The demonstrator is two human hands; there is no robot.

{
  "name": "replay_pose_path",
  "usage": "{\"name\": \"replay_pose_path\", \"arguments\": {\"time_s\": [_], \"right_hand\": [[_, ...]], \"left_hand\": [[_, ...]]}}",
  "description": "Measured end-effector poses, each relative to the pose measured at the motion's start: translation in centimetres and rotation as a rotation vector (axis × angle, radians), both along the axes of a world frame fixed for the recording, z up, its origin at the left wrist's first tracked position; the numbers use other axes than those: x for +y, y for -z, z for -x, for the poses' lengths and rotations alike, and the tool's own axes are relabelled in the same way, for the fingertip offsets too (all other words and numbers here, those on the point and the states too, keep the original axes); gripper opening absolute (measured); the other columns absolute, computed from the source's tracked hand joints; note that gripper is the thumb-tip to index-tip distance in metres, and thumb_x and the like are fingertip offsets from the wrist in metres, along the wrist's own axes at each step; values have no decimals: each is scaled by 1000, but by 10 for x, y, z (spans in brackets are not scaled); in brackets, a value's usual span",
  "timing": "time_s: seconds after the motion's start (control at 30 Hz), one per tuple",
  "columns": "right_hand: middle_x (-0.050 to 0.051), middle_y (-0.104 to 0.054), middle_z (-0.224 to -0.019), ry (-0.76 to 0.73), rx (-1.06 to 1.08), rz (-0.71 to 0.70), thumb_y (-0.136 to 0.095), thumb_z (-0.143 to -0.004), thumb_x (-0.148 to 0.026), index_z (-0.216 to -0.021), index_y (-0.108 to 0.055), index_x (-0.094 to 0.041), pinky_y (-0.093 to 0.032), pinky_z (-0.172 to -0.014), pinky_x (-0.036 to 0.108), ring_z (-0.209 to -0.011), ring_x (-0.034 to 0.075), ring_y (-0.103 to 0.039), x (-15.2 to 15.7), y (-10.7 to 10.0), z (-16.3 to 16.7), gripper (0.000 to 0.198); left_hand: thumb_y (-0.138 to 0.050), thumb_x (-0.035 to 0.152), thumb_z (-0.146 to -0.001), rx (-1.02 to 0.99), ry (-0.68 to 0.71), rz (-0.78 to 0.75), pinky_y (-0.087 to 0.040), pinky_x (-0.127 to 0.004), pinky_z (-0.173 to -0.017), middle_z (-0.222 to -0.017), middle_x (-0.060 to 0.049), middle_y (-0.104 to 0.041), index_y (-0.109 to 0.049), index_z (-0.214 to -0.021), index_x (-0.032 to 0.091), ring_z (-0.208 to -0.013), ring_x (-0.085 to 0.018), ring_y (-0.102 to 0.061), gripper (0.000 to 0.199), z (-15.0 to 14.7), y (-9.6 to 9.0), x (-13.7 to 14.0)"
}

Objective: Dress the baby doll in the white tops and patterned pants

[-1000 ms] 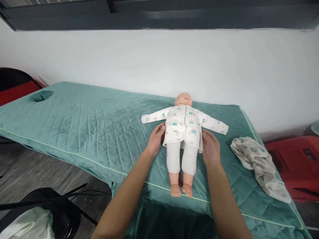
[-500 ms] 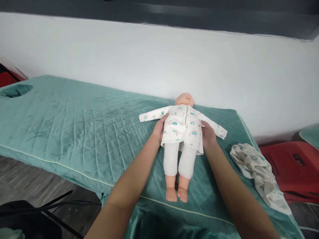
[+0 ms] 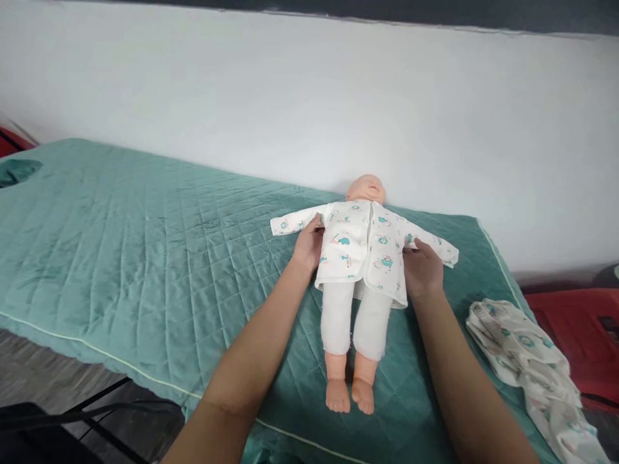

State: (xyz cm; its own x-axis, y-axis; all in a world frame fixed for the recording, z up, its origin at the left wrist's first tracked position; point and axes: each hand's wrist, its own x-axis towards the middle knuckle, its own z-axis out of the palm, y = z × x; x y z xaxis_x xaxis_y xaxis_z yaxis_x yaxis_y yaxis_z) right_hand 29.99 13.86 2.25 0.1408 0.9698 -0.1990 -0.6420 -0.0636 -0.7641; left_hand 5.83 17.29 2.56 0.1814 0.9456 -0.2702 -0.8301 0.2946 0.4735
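A baby doll [image 3: 366, 188] lies on its back on the green quilted bed cover, its head by the wall and its bare feet towards me. It wears a white printed baby jacket [image 3: 351, 241], with the front edges meeting down the middle and both sleeves spread. White cloth covers the legs [image 3: 337, 316]. My left hand [image 3: 308, 246] is closed at the jacket's left side, thumb on the cloth under the sleeve. On the other side, my right hand [image 3: 423, 267] grips the jacket by the underarm. Some fingers of both hands are hidden.
Crumpled printed baby clothing [image 3: 527, 361] lies near the bed's right edge. Past that edge is a red case-like object [image 3: 575, 322]. The quilted bed [image 3: 159, 258] stretches left along the white wall [image 3: 290, 96]. Dark thin bars [image 3: 101, 396] stand at lower left.
My view has tilted down and come closer. My right hand has shifted outward from the doll's side to the underarm of the sleeve. My left hand stays by the other sleeve.
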Motion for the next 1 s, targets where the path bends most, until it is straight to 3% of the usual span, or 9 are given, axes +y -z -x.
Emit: {"name": "replay_pose_path", "arguments": {"time_s": [0.17,0.37,0.5,0.63,0.8,1.0], "right_hand": [[4,-72,-92,124,154,14,-53,-83,-16,-91,-63,-22,-56,-105,49,-98,22,-71,1,-3,-5,14],[6,-70,-108,200,154,40,-49,-82,-20,-96,-58,-23,-57,-99,58,-112,26,-68,-3,-4,-30,17],[6,-68,-117,288,112,76,-42,-93,-27,-100,-58,-24,-59,-96,55,-116,24,-67,-1,-1,-45,18],[8,-69,-116,300,110,125,-30,-103,-34,-99,-59,-23,-60,-92,57,-113,24,-68,3,0,-54,32],[9,-71,-110,273,176,150,-26,-105,-34,-99,-61,-22,-57,-92,63,-113,27,-67,5,-1,-62,37],[4,-74,-104,310,258,164,-30,-101,-23,-101,-62,-23,-53,-97,66,-110,27,-68,5,0,-62,32]], "left_hand": [[-52,49,-97,-8,-254,73,-53,-50,-107,-115,-12,-74,-64,-114,16,-112,-27,-69,38,28,3,9],[-41,37,-104,27,-540,169,-47,-55,-111,-119,-9,-72,-59,-118,20,-113,-20,-68,28,51,0,12],[-43,34,-103,48,-590,204,-50,-54,-107,-110,-8,-73,-59,-113,21,-111,-19,-69,23,53,-2,13],[-44,35,-103,65,-608,187,-48,-55,-109,-111,-6,-72,-61,-102,19,-106,-19,-69,23,54,-5,10],[-39,38,-104,78,-621,181,-44,-58,-112,-117,-6,-71,-62,-102,20,-106,-18,-68,29,59,-4,10],[-39,34,-104,129,-668,152,-44,-61,-110,-103,-1,-71,-58,-101,23,-104,-18,-67,22,66,1,17]]}}
